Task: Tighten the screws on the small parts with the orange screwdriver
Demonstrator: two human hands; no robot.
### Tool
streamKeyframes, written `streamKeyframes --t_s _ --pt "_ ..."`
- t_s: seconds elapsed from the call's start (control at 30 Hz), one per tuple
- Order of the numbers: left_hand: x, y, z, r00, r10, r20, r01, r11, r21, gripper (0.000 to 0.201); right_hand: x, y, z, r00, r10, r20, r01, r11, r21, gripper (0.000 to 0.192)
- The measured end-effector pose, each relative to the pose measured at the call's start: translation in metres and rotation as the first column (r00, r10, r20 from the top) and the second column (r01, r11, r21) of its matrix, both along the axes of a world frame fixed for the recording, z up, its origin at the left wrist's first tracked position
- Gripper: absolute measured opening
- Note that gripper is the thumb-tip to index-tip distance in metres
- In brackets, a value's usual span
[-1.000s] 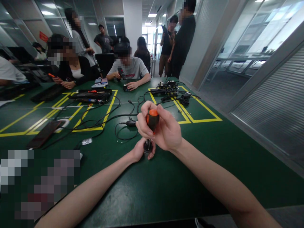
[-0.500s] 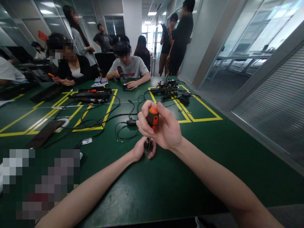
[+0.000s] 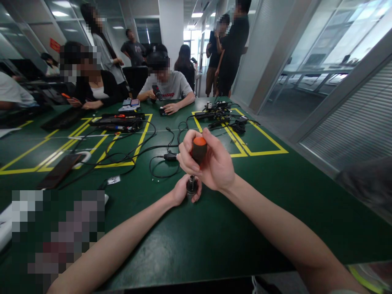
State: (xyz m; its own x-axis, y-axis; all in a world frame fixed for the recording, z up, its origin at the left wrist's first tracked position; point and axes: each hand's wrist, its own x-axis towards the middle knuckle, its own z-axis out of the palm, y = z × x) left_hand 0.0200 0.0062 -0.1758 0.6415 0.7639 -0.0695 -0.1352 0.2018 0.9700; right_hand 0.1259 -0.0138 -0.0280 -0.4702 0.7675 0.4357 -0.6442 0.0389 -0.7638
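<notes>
My right hand (image 3: 219, 165) is closed around the handle of a screwdriver (image 3: 199, 152), dark grey-brown with an orange end cap. The handle stands roughly upright, and its shaft points down toward a small round dark part (image 3: 192, 189) with a metallic rim. My left hand (image 3: 180, 192) grips that part from the left, fingers curled around it, just above the green table. Where exactly the screwdriver tip meets the part cannot be made out.
Black cables and a connector (image 3: 170, 157) lie beyond my hands on the green table (image 3: 159, 241). A dark phone-like slab (image 3: 58, 171) rests at left. Black devices (image 3: 118, 121) and a cable pile (image 3: 220, 114) sit farther back. A co-worker (image 3: 167, 85) holds a power tool opposite.
The screwdriver handle has turned in my right hand; its orange side patch no longer faces me. My left hand keeps its hold. A blurred dark shape has appeared at the right edge.
</notes>
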Motion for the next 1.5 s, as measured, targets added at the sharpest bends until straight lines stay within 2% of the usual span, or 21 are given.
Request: streamKeyframes --t_s 0.1,0.33,0.6,0.83,1.07,1.33,1.5 --pt "0.0002 0.0001 0.0009 1.000 -0.005 0.000 0.005 1.000 -0.002 0.069 0.0002 0.0000 0.0014 1.000 0.005 0.017 -0.005 1.000 -0.007 0.054" --pt "0.0008 -0.0004 0.0015 1.000 -0.007 0.001 0.007 1.000 -0.005 0.069 -0.0008 -0.0017 0.0011 0.999 -0.038 0.011 0.038 0.999 0.034 0.043" --pt "0.0004 -0.0008 -0.0001 1.000 0.003 0.005 -0.003 1.000 -0.011 0.067 0.0007 0.0002 0.0007 0.999 0.022 0.048 -0.022 1.000 -0.001 0.056" --pt "0.0009 -0.0016 0.0016 1.000 -0.002 0.017 0.003 1.000 -0.008 0.069 -0.0004 -0.0009 -0.0029 1.000 -0.004 -0.027 0.006 0.998 0.066 0.041" --pt "0.0005 -0.0012 0.0010 1.000 -0.001 0.017 0.001 1.000 -0.009 0.067 0.0012 -0.0004 -0.0007 0.999 0.007 0.050 -0.009 0.999 0.041 0.055" --pt "0.0000 -0.0002 0.0000 1.000 -0.019 0.018 0.019 1.000 -0.004 0.070 -0.0002 -0.0011 -0.0030 1.000 -0.007 -0.022 0.009 0.995 0.096 0.039" --pt "0.0004 0.0005 -0.0014 1.000 -0.020 0.021 0.020 1.000 0.000 0.067 0.0007 0.0003 -0.0015 0.999 -0.002 0.033 0.000 0.998 0.063 0.052"
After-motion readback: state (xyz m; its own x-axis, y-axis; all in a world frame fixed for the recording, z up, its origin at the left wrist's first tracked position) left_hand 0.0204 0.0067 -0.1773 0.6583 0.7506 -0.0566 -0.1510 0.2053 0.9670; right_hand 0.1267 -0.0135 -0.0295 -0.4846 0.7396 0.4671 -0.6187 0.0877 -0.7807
